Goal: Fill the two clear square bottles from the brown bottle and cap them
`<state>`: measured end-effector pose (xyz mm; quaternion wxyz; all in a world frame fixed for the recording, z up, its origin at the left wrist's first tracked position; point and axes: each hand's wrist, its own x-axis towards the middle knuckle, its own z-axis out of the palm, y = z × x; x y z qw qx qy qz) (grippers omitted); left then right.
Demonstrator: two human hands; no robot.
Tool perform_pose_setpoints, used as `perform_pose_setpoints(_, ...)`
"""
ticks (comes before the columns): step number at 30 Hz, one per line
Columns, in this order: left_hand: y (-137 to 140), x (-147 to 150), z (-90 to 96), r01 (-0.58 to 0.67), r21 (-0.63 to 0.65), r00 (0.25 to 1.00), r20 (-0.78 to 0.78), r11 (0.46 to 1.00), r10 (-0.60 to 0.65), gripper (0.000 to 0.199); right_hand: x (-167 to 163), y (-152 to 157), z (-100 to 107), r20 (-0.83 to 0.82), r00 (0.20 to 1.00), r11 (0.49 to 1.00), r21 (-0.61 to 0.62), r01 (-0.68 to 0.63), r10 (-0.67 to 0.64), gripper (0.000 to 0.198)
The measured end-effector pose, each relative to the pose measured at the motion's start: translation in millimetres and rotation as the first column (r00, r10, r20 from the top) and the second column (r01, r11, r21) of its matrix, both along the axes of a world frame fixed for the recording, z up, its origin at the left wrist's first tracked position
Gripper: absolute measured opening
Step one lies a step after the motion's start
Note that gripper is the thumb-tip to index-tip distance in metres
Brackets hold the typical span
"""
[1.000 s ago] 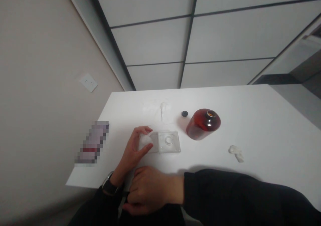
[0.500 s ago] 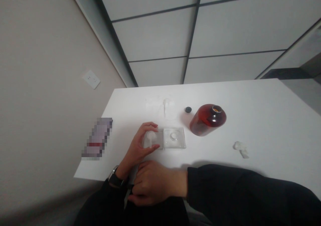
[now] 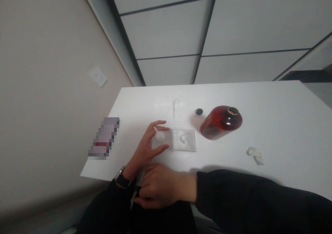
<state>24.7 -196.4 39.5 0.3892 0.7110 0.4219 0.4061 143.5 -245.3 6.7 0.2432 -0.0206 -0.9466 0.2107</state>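
Note:
An opened clear plastic case [image 3: 191, 144] lies on the table, its two square halves side by side. My left hand [image 3: 147, 145] spans the left half, thumb along the near edge and fingers along the far edge. A small white piece with a round head and a short stem [image 3: 160, 135] shows at that half, its stem pointing up and left. In the right half is a clear ring-shaped part [image 3: 184, 138]. Nearer my body, my right hand [image 3: 158, 187] is closed with its fingers curled under. Beside its fingertips shows a black-and-pale slim item [image 3: 136, 194], mostly hidden.
A red-brown bottle [image 3: 217, 123] with an uncovered mouth stands right of the case, near a small black cap [image 3: 199, 111]. Crumpled white tissue [image 3: 255, 155] lies farther right. Whitish smears mark the white table [image 3: 280, 123] behind the case. A blurred flat object [image 3: 105, 137] lies left.
The white piece's stem pointed toward me and now points up and left. The view has shifted slightly; both hands keep nearly the same places.

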Motion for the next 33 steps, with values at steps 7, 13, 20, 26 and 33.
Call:
perform_pose_setpoints(7,0.3,-0.3,-1.0,0.017,0.005,1.000,-0.001,1.000,-0.017,0.038,0.8,0.6,-1.4,0.011,1.000,1.000,0.000,-0.012,0.012,0.045)
perform_pose_setpoints(13,-0.9,-0.4,1.5,0.027,-0.004,0.999,0.018,1.000,-0.027,0.032,0.7,-1.1,-3.5,-0.028,1.000,1.000,0.004,-0.012,0.012,0.042)
perform_pose_setpoints(20,-1.8,1.0,2.4,-0.013,-0.013,1.000,0.005,1.000,0.013,0.033,2.6,-1.2,2.4,0.054,0.998,1.000,-0.001,-0.022,0.022,0.041)
perform_pose_setpoints(26,-2.3,1.1,4.9,-0.013,-0.021,0.999,0.046,1.000,0.014,0.040,4.4,0.3,7.3,0.102,0.994,1.000,-0.002,-0.027,0.028,0.041)
perform_pose_setpoints(33,-3.7,3.4,4.1,-0.028,0.021,0.999,0.017,0.999,0.027,0.014,7.8,0.8,10.9,0.086,0.996,1.000,0.004,-0.016,0.015,0.041)
